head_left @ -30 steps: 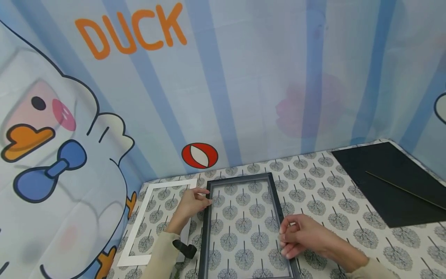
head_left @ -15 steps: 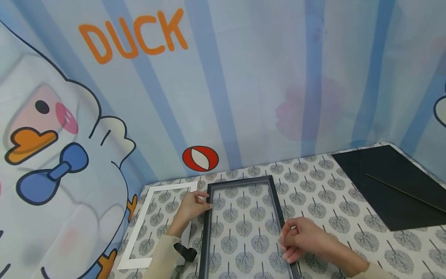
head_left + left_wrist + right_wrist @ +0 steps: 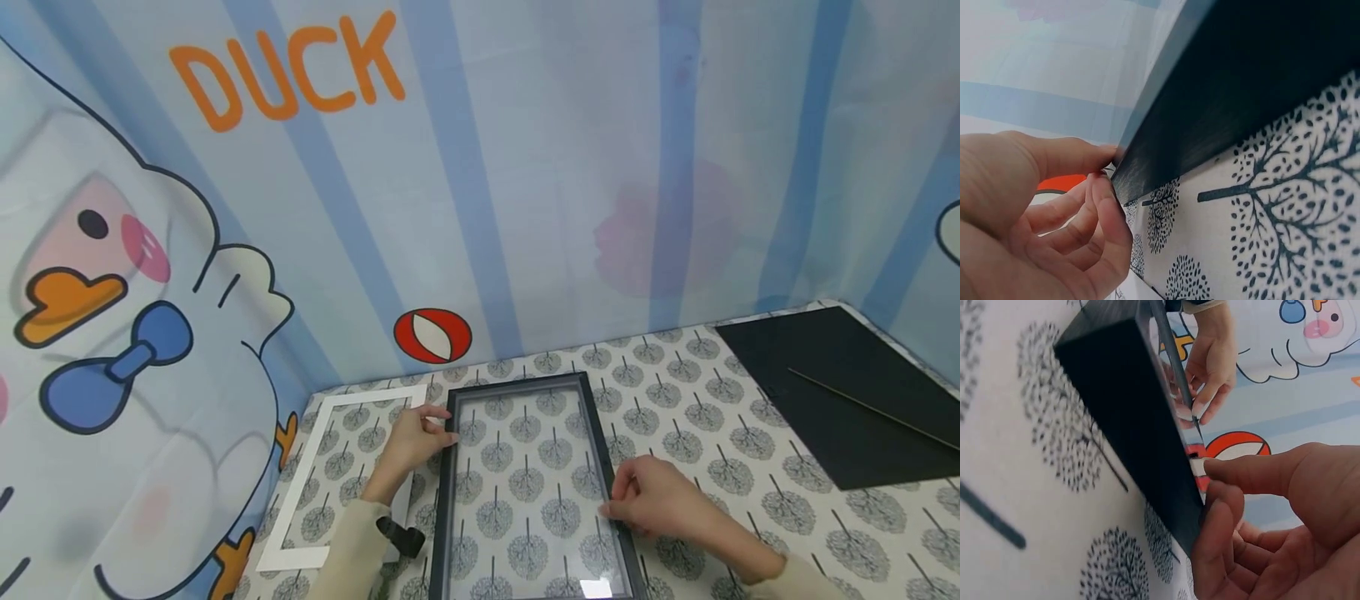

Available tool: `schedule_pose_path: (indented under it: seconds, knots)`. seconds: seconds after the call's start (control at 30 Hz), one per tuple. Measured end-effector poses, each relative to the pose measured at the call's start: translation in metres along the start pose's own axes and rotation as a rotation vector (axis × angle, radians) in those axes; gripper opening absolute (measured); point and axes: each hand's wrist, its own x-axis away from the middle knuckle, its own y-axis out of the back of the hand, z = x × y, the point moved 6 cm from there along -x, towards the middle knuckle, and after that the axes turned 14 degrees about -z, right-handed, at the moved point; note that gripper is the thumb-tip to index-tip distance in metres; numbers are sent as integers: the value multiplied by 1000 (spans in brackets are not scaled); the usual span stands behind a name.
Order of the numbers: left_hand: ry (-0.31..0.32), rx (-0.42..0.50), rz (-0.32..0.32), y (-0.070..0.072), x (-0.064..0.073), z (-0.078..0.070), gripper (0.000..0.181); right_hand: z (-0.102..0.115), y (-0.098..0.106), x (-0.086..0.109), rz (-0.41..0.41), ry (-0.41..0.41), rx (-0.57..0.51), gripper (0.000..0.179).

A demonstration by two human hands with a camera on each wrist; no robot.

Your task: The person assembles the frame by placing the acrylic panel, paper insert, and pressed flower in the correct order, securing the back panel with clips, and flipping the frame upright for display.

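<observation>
**Black picture frame (image 3: 517,385) pinched at both sides**

Filling most of my head feed is a pale blue striped fabric backdrop (image 3: 555,167), printed with a white duck in a blue bow tie, orange "DUCK" lettering and a red-and-white ball. Below it I have the tablecloth (image 3: 795,542), white with dark tree motifs.

The picture frame lies on that cloth at lower centre, its near end running out of my view. A clear pane (image 3: 528,500) sits within its border; I catch a bright glint near the bottom.

Well apart on the far right, I see a flat black board (image 3: 825,433) on the cloth. Just left of the frame lies a white mat border (image 3: 302,471), rectangular with a cut-out centre, partly covered by a cream sleeve (image 3: 345,550).

From my wrist feeds, the right hand (image 3: 652,500) pinches the frame's right bar, thumb on the upper edge and curled fingers against the outer side. The left hand (image 3: 412,437) pinches the left bar nearer the far corner, thumb and forefinger at its edge.

A small black device (image 3: 401,536) sits at the left wrist. Thinnest of all, a brownish stick (image 3: 870,407) lies slantwise across the board.
</observation>
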Motion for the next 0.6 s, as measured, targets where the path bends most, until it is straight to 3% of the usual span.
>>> schedule_pose_path:
  seconds: [0.13,0.23,0.37,0.6]
  knots:
    - [5,-20,-14,0,0,1,42,-3,3,-3,-44,-29,36,37]
    - [-20,-45,-8,-1,1,1,56,-4,3,-5,-51,-32,38,64]
    - [-87,-115,55,-4,5,-2,79,-4,1,-7,-41,-15,29,94]
    - [-195,-250,169,-9,13,-6,91,-6,-3,-9,23,46,81,91]
